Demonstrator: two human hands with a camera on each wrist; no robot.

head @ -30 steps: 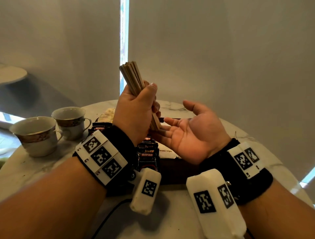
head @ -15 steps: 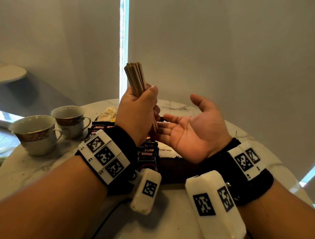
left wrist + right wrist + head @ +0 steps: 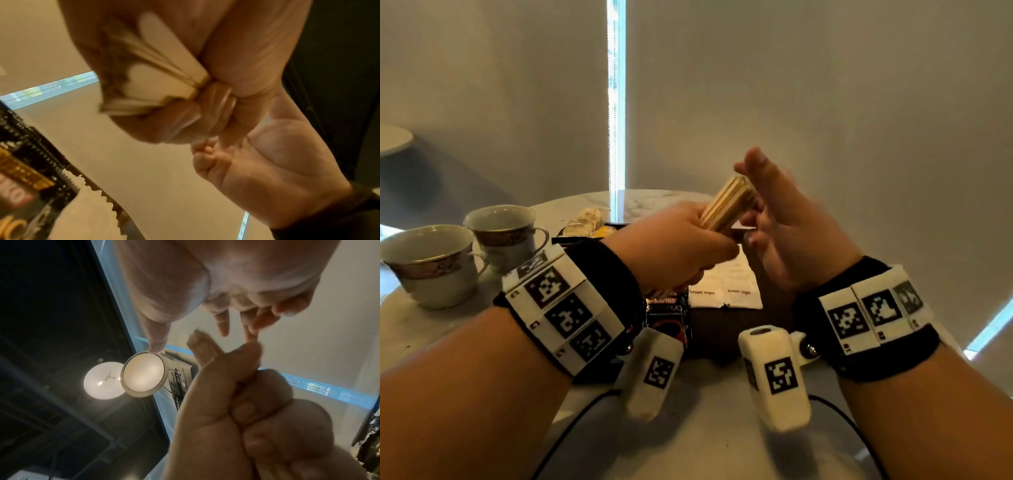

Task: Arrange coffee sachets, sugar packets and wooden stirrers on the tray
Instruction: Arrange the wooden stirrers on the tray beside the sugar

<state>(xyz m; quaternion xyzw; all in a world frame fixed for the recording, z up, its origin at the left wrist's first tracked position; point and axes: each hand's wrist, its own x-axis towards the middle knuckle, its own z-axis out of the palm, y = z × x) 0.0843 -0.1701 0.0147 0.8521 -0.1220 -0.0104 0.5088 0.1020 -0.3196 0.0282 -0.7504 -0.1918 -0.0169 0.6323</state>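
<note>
Since the earlier frames, the bundle of pale wooden stirrers has tipped from near upright to a slant pointing up and to the right, and the left hand has dropped lower and moved right. The right hand has turned from palm-up to edge-on, its fingers now raised beside the upper end of the bundle.

Left grip: fingers and thumb curled round the lower part of the stirrer bundle; the left wrist view shows the rounded stirrer ends fanned out of the fist. Right grip: fingers spread and mostly straight, holding nothing; whether they touch the bundle's tip cannot be told, as the area is blurred.

The bundle is held in the air above the dark brown rectangular tray, which rests on the round white marble worktop. On the tray lie black coffee sachets with red and gold print at the left and white paper packets printed "brown sugar" just beside them on the right. Pale wrapped items lie at the tray's far left corner.

Two white ceramic cups with patterned gold bands stand side by side on the worktop, left of the tray.
</note>
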